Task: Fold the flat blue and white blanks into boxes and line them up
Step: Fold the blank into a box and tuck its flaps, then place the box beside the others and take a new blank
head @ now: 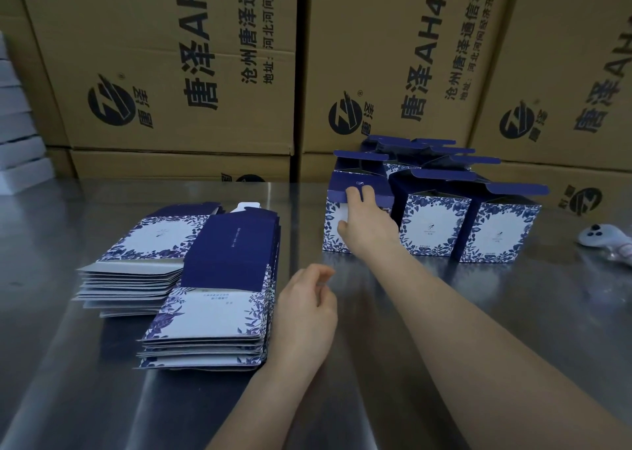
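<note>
Gripping the leftmost folded box (333, 241) by its flap (338, 190) with the right hand (364, 224), held the left hand (306, 316) empty, loosely curled, beside the flat blanks (212, 316). Squeezed harder, risked creasing that flap or shoving the row (429, 225) askew.

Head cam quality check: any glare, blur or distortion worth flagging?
Head view: soft streaky glare on the brushed steel tabletop; wide-angle bowing tilts the brown printed cartons; the empty left hand looks slightly smeared; the right hand, gripping the leftmost folded blue-and-white box, is sharp; box print unreadable.
</note>
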A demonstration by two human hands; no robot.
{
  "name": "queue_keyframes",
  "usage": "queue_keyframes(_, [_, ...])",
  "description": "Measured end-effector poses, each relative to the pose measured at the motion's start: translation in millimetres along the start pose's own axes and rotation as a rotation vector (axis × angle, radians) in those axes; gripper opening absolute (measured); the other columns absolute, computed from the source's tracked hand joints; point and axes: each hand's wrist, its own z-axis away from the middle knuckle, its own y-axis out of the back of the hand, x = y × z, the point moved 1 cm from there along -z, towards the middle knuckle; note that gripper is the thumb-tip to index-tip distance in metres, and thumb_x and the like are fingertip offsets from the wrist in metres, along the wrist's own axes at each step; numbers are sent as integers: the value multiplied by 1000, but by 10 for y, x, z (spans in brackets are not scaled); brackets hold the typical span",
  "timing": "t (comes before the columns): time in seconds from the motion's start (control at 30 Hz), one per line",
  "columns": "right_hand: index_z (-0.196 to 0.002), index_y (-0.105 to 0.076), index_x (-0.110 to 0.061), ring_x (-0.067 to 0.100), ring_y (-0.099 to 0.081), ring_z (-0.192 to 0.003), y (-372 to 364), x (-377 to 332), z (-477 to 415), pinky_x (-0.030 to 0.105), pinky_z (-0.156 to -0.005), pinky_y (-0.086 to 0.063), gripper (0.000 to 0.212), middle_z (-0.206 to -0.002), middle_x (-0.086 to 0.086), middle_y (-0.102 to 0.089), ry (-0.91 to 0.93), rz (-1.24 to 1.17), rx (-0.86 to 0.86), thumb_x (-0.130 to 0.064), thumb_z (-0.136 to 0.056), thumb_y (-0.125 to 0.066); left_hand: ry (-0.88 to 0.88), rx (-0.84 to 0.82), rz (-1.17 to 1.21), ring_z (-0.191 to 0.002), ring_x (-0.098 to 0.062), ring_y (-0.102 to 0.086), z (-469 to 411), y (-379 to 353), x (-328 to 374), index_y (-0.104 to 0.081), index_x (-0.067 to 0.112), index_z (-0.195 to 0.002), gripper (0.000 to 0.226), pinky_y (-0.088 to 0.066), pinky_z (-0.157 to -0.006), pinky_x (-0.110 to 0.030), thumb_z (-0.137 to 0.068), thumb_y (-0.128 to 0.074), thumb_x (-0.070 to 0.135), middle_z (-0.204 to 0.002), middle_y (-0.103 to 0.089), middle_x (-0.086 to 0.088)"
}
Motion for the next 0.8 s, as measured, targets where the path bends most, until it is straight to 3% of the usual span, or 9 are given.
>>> queue_keyframes(0.1, [-133, -29, -14, 39, -55, -94, 7, 79, 3, 39, -66, -41, 53, -143, 16, -26, -6, 85, 50, -17, -90, -59, -7, 6, -8, -99, -12, -59, -4, 0, 5, -67, 18, -110, 29, -47, -89, -27, -93, -51, 1, -109, -66, 5])
queue_keyframes(0.27, [-128, -29, -14, 38, -57, -90, 9, 249, 57, 38, -67, -36, 58, -133, 16, -37, -60, 247, 136, -13, -86, -68, -12, -7, -5, -102, -10, -59, 5, 2, 11, -67, 17, -112, 29, -45, -91, -25, -94, -50, 2, -111, -65, 5])
queue_keyframes(0.47, [-127, -33, -14, 38, -54, -93, 79, 453, 62, 38, -73, -37, 53, -124, 14, -44, -119, 328, 163, -13, -87, -67, -12, -24, -15, -99, -5, -57, 4, 7, -7, -66, 20, -112, 29, -43, -87, -17, -94, -50, 3, -112, -64, 8])
queue_keyframes(0.8, [-125, -33, -12, 40, -56, -95, 175, 881, 54, 41, -71, -36, 44, -121, 17, -46, -238, 340, 162, -13, -91, -61, -36, -30, -35, -104, -10, -59, 29, 6, 34, -65, 19, -114, 29, -45, -91, -24, -94, -50, 3, -114, -63, 7])
